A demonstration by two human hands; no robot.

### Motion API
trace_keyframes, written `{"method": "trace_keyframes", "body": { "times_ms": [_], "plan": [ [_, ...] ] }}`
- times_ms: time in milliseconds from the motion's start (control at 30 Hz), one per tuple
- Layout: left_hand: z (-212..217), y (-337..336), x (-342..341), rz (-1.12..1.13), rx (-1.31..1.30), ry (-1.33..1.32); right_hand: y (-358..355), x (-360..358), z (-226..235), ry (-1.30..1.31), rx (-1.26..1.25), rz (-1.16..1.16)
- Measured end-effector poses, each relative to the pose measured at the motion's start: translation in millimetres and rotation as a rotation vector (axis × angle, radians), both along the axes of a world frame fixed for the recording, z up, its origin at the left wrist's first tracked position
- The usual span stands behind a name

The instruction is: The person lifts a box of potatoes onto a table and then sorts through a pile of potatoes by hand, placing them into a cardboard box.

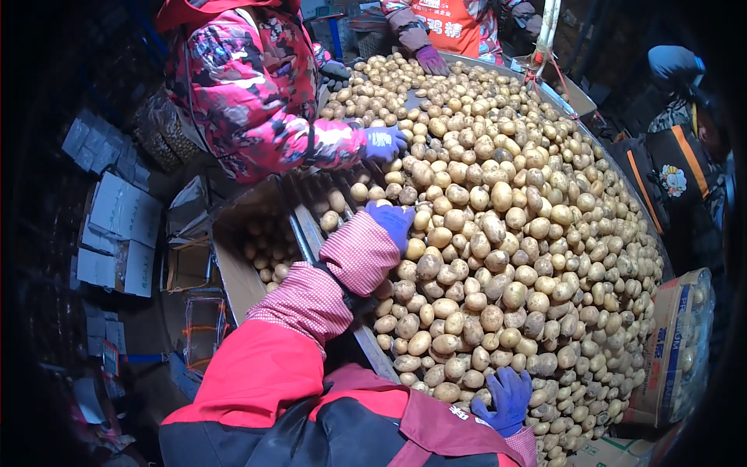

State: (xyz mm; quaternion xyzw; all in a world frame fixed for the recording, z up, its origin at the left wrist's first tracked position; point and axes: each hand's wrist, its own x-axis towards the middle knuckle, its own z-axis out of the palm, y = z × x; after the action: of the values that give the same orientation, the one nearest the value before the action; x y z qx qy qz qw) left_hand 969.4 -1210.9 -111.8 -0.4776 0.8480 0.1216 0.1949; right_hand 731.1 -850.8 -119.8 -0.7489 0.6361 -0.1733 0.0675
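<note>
A big heap of potatoes (pixel 498 233) covers a metal-edged sorting table in front of me. My left hand (pixel 393 223), in a purple glove, reaches to the heap's left edge. Its fingers lie apart against the potatoes beside the slatted chute, and no potato shows in its grasp. My right hand (pixel 507 398), gloved in purple too, rests at the near side of the heap with fingers spread over the potatoes. Left of my forearm, an open cardboard box (pixel 237 261) below the table edge has potatoes inside.
A co-worker's gloved hand (pixel 385 143) touches the heap just beyond my left hand. Another person's hand (pixel 432 61) is at the far end. A white pole (pixel 547 31) rises there. Cartons (pixel 120 233) stand at left; a carton (pixel 668 350) stands at right.
</note>
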Motion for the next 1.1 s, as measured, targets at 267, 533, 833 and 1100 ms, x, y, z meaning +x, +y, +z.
{"method": "trace_keyframes", "body": {
  "times_ms": [267,533,833,1100],
  "plan": [
    [-45,-35,1,0.260,0.114,0.262,-3,6,0,0.033,-0.102,-0.014],
    [-22,54,17,0.192,0.730,1.396,-30,1,25,-0.175,0.230,-0.091],
    [1,138,-3,0.274,1.211,1.496,-116,61,22,-0.565,0.085,0.012],
    [-8,171,-11,0.008,0.597,1.137,-97,65,24,-0.628,0.355,-0.146]
  ]
}}
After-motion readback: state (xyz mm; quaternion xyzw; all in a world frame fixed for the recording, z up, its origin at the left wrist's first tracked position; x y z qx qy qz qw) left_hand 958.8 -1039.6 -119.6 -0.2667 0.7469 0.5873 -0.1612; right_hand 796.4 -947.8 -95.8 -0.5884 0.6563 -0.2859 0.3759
